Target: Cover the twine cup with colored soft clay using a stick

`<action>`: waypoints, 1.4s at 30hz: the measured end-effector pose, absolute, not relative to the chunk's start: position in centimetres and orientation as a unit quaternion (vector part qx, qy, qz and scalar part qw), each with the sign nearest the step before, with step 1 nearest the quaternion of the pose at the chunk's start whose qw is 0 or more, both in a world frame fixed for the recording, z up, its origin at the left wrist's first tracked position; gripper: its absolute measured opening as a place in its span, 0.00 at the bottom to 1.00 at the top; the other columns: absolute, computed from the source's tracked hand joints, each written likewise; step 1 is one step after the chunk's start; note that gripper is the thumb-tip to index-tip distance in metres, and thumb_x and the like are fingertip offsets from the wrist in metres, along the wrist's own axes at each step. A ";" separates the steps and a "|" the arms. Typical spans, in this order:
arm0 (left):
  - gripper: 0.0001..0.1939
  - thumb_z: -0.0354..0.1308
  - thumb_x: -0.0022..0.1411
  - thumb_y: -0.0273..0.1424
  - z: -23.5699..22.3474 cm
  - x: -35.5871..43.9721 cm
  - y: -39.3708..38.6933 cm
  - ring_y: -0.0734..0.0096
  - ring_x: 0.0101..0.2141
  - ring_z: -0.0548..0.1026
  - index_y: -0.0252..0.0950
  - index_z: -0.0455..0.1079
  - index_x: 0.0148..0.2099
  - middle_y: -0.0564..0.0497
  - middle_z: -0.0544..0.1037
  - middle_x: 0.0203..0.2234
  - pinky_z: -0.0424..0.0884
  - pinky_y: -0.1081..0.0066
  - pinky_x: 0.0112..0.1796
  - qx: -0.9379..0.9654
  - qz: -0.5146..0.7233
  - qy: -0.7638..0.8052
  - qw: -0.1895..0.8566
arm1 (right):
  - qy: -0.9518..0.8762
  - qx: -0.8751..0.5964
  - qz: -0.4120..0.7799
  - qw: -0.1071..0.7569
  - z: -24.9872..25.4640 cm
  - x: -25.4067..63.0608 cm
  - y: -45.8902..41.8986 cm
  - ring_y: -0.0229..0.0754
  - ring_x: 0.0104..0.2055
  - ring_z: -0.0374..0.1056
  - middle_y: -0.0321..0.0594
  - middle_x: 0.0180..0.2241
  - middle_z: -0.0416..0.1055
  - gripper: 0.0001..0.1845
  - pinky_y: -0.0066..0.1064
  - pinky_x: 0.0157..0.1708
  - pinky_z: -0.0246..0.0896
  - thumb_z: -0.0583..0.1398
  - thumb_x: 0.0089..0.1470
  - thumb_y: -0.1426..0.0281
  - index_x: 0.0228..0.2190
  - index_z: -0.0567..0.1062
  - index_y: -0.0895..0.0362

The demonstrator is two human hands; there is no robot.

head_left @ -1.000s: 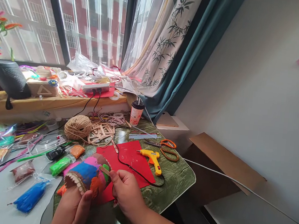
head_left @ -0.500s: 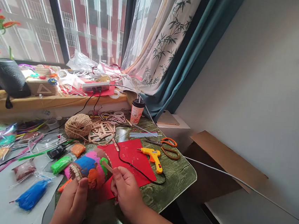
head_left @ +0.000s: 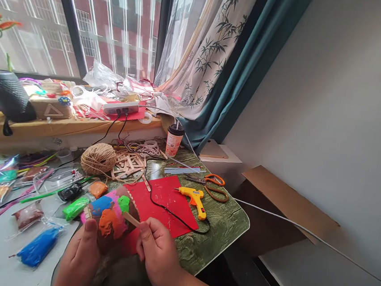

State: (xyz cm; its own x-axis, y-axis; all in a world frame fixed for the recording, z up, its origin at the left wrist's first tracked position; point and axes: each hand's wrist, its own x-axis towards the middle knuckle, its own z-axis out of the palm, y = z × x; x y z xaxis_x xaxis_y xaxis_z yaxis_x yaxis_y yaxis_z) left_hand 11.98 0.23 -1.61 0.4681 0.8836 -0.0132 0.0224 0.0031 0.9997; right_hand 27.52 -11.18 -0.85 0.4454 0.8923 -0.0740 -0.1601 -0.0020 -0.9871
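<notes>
My left hand point(head_left: 80, 258) is closed round a rounded object covered in patches of coloured clay point(head_left: 111, 218): blue, orange, green, pink and brown. It holds it up over the near edge of the green table point(head_left: 226, 223). My right hand point(head_left: 156, 252) pinches a small wooden stick point(head_left: 131, 219) whose tip touches the clay object on its right side. A red paper sheet point(head_left: 162, 203) lies on the table just behind both hands.
A yellow glue gun point(head_left: 195, 199) with a black cord lies on the red sheet, orange scissors point(head_left: 213, 185) beyond it. A twine ball point(head_left: 98, 159), wooden stick frames point(head_left: 129, 164), a cup point(head_left: 173, 140) and bags of coloured clay point(head_left: 37, 245) crowd the table. A cardboard box point(head_left: 285, 210) stands to the right.
My left hand has turned the clay object, so the toothed edge has gone out of sight and the orange and green patches face me. The stick stays against it.
</notes>
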 end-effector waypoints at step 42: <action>0.42 0.77 0.53 0.46 -0.5 15.2 -2.5 0.40 0.64 0.75 0.38 0.73 0.66 0.39 0.84 0.57 0.67 0.49 0.67 0.488 0.383 0.371 0.691 | -0.227 -0.465 0.563 0.644 -1.1 27.6 -9.7 0.32 0.17 0.42 0.21 0.14 0.54 0.34 0.28 0.19 0.38 0.67 0.53 0.35 0.27 0.68 0.53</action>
State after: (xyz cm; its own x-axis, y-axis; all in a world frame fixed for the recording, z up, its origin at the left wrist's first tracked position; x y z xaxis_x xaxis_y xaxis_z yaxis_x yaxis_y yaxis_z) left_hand 15.23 -2.52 -0.52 0.4315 0.8914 -0.1386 -0.1665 0.2297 0.9589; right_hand 27.59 -9.72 -1.09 0.2620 0.9369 -0.2316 -0.5140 -0.0676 -0.8551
